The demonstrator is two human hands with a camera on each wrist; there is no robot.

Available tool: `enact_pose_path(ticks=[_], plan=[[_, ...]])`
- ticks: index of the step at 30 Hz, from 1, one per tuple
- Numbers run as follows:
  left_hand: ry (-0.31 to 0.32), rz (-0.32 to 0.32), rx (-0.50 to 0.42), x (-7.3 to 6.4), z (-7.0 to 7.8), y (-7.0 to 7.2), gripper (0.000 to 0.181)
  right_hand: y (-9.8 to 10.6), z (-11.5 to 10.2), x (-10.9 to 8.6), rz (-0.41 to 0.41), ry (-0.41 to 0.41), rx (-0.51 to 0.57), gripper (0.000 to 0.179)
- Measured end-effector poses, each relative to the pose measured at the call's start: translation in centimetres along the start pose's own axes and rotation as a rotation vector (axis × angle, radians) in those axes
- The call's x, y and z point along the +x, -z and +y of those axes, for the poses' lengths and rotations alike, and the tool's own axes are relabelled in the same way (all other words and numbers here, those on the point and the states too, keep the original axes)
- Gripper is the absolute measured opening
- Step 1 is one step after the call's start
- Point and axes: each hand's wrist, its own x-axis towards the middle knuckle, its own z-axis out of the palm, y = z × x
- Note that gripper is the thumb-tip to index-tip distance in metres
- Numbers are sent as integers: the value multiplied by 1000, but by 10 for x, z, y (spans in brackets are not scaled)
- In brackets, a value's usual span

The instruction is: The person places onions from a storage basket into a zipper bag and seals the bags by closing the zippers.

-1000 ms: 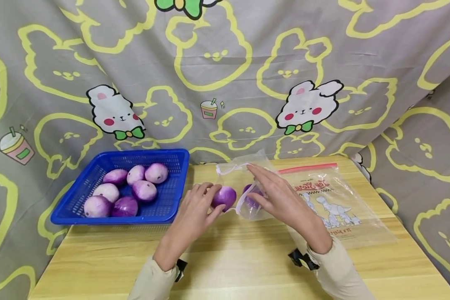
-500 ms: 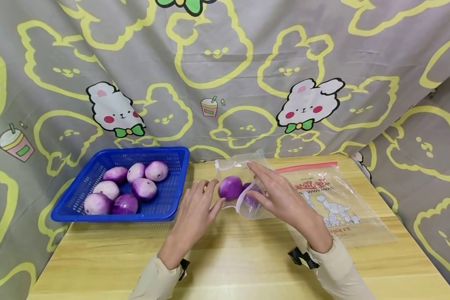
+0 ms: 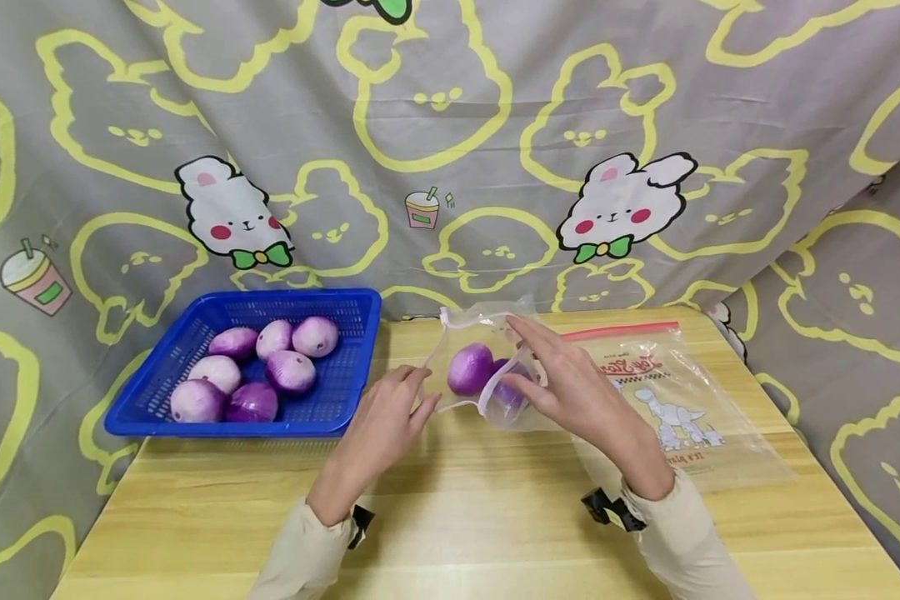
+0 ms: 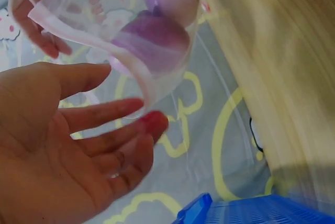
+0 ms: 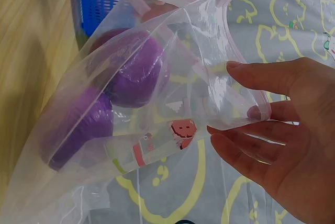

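Two red onions, the nearer one by the mouth, lie inside a clear zip bag with a pale pink rim. My right hand holds the bag's rim at the right; in the right wrist view its index fingertip shows through the film. My left hand is at the left of the mouth, thumb and fingers apart and no onion in it. In the left wrist view its fingertips are right at the rim, and both onions show through the plastic.
A blue basket at the left holds several red onions. Right of the hands a larger flat zip bag with a red strip and dinosaur print lies on the wooden table. A patterned curtain hangs behind.
The onion that was at my left fingers has gone right, into the bag beside the other one. My left hand has let go of it and drawn back slightly; the right stays at the rim.
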Motion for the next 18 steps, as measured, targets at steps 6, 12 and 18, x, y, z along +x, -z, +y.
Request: enact_pose_path(ticks=[6, 12, 18], plan=[[-92, 48, -270, 6, 6, 0, 34, 5, 2, -2, -5, 1, -8, 72], [-142, 157, -361, 6, 10, 2, 39, 14, 4, -3, 48, -28, -13, 72], [-144, 245, -378, 7, 11, 6, 45, 28, 9, -7, 113, -92, -34, 73]])
